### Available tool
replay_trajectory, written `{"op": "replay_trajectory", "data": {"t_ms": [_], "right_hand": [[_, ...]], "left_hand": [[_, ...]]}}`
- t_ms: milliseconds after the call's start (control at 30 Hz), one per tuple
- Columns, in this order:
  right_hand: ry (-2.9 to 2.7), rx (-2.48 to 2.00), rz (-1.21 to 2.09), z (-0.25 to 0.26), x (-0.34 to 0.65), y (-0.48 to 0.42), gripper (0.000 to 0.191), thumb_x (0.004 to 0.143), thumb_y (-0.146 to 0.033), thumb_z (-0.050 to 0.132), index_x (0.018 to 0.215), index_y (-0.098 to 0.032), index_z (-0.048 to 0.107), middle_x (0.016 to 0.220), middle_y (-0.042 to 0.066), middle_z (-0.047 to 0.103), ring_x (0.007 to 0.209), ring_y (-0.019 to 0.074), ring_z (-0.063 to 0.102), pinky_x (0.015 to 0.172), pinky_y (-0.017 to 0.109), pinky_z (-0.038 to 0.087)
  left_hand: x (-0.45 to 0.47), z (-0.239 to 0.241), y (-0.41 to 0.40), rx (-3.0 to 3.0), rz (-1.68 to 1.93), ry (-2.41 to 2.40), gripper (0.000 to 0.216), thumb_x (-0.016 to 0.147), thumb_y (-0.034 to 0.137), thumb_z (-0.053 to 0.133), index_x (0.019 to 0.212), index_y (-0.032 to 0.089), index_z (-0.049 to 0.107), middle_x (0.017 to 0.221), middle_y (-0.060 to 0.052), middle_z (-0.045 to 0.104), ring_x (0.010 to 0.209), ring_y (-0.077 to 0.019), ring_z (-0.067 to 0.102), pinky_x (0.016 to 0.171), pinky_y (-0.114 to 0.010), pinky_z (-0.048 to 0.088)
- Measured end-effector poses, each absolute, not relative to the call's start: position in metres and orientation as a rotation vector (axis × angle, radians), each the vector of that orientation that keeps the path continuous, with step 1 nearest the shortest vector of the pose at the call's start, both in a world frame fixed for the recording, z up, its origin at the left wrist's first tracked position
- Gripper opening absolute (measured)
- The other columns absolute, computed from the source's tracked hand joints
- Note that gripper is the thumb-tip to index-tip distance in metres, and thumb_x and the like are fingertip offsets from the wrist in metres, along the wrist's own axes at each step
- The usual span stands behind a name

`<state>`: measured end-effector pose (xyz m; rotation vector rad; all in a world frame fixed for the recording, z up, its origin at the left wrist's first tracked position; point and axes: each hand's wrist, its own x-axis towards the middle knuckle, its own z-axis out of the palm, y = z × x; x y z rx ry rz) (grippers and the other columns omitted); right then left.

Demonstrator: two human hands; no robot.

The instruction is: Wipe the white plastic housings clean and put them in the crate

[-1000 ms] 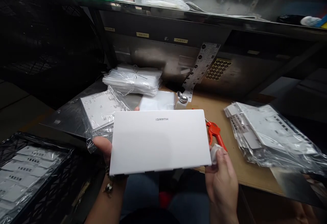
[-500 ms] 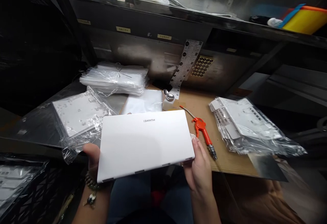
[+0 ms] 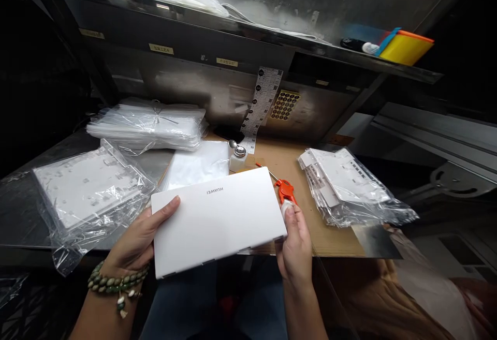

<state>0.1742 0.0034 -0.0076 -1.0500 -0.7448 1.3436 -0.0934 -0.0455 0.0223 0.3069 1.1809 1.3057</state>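
Note:
A flat white plastic cover marked HUAWEI, its lettering upside down to me, is held up in front of my lap. My left hand grips its left edge, thumb on the top face and fingers hidden underneath. At the right edge, my right hand is closed near the lower corner. A small white wad, perhaps a cloth, pokes out between its thumb and forefinger. Just behind that hand lies a red air blow gun. Beyond the cover stands a pump bottle with a metal top.
Bagged white plastic parts lie left and right on the bench. A stack of clear bags and white sheets sit behind. Cardboard covers part of the bench. A metal shelf overhangs the back.
The view has swung to the right. My left thumb has come onto the cover's top face from beside its edge. The cover is tilted slightly more, and my right hand stays at its right edge.

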Motion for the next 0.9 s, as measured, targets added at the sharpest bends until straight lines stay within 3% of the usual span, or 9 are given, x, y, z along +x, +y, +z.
{"op": "replay_trajectory", "data": {"t_ms": [100,200,267,333,400,500,600,700,900], "right_hand": [[-0.821,-1.086,1.260,-0.009,0.178,0.007,0.041,0.094,-0.056,0.064,0.118,-0.024,0.057,0.106,0.003,0.072,0.095,0.0195,0.069,0.081,0.032,0.055],[-0.944,-1.090,0.969,-0.005,0.184,0.012,0.035,0.097,-0.052,0.062,0.115,-0.023,0.055,0.101,0.002,0.072,0.087,0.0144,0.066,0.083,0.030,0.053],[-0.942,-1.034,0.952,0.002,0.188,0.013,0.030,0.099,-0.050,0.060,0.111,-0.024,0.054,0.098,0.001,0.072,0.068,0.0099,0.061,0.067,0.025,0.051],[-0.889,-0.961,1.180,0.011,0.190,0.014,0.030,0.099,-0.053,0.056,0.104,-0.023,0.055,0.096,0.001,0.073,0.049,0.0070,0.052,0.045,0.022,0.041],[-0.829,-0.903,1.406,0.019,0.190,0.013,0.037,0.097,-0.057,0.056,0.096,-0.020,0.061,0.093,0.002,0.073,0.041,0.0068,0.048,0.035,0.022,0.033],[-0.750,-0.861,1.504,0.025,0.187,0.012,0.044,0.094,-0.059,0.059,0.085,-0.017,0.069,0.078,0.002,0.070,0.045,0.0095,0.054,0.040,0.024,0.043],[-0.660,-0.814,1.517,0.026,0.185,0.013,0.039,0.094,-0.054,0.063,0.079,-0.018,0.070,0.069,0.001,0.067,0.052,0.0117,0.060,0.051,0.025,0.051],[-0.582,-0.792,1.529,0.024,0.184,0.014,0.032,0.094,-0.049,0.066,0.081,-0.020,0.070,0.071,0.000,0.068,0.056,0.0111,0.062,0.054,0.024,0.052],[-0.539,-0.801,1.546,0.022,0.185,0.015,0.032,0.095,-0.047,0.065,0.079,-0.020,0.067,0.069,-0.002,0.063,0.057,0.0108,0.059,0.053,0.022,0.050]], "left_hand": [[-0.094,0.021,-0.047,0.390,1.325,1.196,0.062,0.084,0.030,0.080,0.141,0.019,0.058,0.099,-0.007,0.082,0.087,-0.0291,0.078,0.074,-0.035,0.064],[-0.098,0.017,-0.058,0.617,1.427,1.337,0.036,0.081,0.032,0.082,0.114,0.019,0.076,0.096,-0.003,0.083,0.092,-0.0264,0.077,0.077,-0.028,0.063],[-0.104,0.014,-0.064,0.878,1.469,1.370,0.019,0.080,0.029,0.081,0.099,0.025,0.082,0.098,0.001,0.083,0.100,-0.0259,0.075,0.088,-0.030,0.060],[-0.109,0.016,-0.064,1.145,1.450,1.256,0.020,0.081,0.027,0.076,0.100,0.030,0.083,0.107,0.001,0.081,0.113,-0.0282,0.071,0.102,-0.036,0.054],[-0.111,0.024,-0.059,1.255,1.367,1.075,0.024,0.082,0.025,0.070,0.102,0.027,0.083,0.113,-0.005,0.080,0.120,-0.0309,0.068,0.113,-0.042,0.044],[-0.108,0.040,-0.048,1.323,1.258,0.970,0.024,0.080,0.017,0.067,0.095,0.021,0.085,0.109,-0.009,0.081,0.120,-0.0320,0.069,0.123,-0.045,0.025],[-0.102,0.048,-0.044,1.373,1.216,0.985,0.027,0.079,0.012,0.065,0.094,0.023,0.085,0.106,-0.007,0.081,0.122,-0.0336,0.067,0.125,-0.049,0.017],[-0.098,0.047,-0.045,1.213,1.245,0.962,0.027,0.076,0.008,0.065,0.090,0.020,0.085,0.100,-0.011,0.081,0.124,-0.0362,0.065,0.126,-0.047,0.016],[-0.096,0.052,-0.051,1.552,1.241,1.039,0.024,0.087,0.023,0.067,0.103,0.019,0.084,0.106,-0.015,0.080,0.119,-0.0384,0.067,0.123,-0.050,0.026]]}}
